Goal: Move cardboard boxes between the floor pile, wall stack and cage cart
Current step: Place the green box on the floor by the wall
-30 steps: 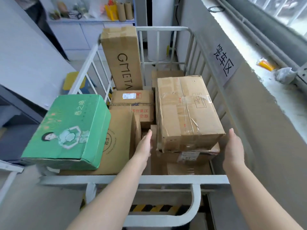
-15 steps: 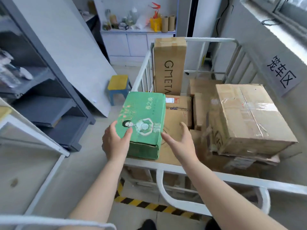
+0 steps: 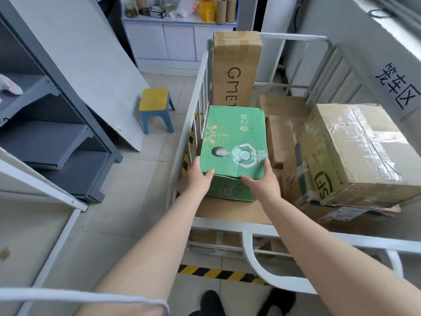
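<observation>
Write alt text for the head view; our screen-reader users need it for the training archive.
Both hands, left hand and right hand, hold the near end of a green box lying on brown cartons inside a white cage cart. A tall upright carton stands behind it, a taped carton to its right, and a yellow-topped stool outside the cart.

stool (image 3: 155, 105): yellow seat, blue legs, on the tiled floor beside a leaning white board (image 3: 75, 53)
shelving (image 3: 45, 124): grey metal, left edge of view
counter (image 3: 180, 20): far end, carrying cardboard tubes (image 3: 226, 9) and a yellow container (image 3: 206, 10)
floor tape (image 3: 218, 273): black-and-yellow stripes
</observation>
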{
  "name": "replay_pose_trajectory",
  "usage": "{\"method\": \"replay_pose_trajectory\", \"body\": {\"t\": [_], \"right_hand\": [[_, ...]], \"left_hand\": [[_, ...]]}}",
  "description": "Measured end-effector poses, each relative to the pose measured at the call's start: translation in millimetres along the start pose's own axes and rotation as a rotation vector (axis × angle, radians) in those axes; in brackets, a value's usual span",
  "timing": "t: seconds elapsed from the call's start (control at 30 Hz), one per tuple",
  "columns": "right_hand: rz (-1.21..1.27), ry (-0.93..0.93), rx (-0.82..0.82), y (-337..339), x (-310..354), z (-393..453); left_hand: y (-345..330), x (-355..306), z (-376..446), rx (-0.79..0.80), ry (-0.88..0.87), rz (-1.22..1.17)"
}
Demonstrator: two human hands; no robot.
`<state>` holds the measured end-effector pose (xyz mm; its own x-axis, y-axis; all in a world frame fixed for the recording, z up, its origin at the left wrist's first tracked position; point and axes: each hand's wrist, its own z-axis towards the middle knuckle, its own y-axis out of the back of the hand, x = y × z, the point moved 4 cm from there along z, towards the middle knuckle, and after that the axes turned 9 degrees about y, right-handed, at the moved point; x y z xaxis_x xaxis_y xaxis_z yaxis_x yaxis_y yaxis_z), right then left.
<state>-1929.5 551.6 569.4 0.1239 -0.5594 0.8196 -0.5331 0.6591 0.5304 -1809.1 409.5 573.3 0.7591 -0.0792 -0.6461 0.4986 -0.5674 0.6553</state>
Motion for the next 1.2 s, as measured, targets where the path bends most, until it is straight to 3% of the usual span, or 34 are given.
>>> {"method": "replay_pose_trajectory", "body": {"t": [0.13, 0.27, 0.4, 0.7, 0.9, 1.2], "right_hand": [[0.004, -0.001, -0.001, 13, -5, 13], [0.145, -0.149, -0.018, 16, -35, 4], [0.218, -0.409, 0.124, 7, -70, -2], [0.049, -0.559, 0.314, -4, -96, 23], [0.039, -0.559, 0.17, -22, -116, 36], [0.039, -0.503, 0.152, -26, -115, 59]], "left_hand": [[-6, -5, 11, 0.065, -0.015, -0.017], [-17, 24, 6, 0.132, 0.146, -0.16], [-32, 48, -1, 0.263, 0.321, -0.197], [-52, 63, 36, 0.351, 0.588, -0.046], [-67, 73, 52, 0.17, 0.719, -0.249], [-71, 71, 69, 0.084, 0.538, -0.188]]}}
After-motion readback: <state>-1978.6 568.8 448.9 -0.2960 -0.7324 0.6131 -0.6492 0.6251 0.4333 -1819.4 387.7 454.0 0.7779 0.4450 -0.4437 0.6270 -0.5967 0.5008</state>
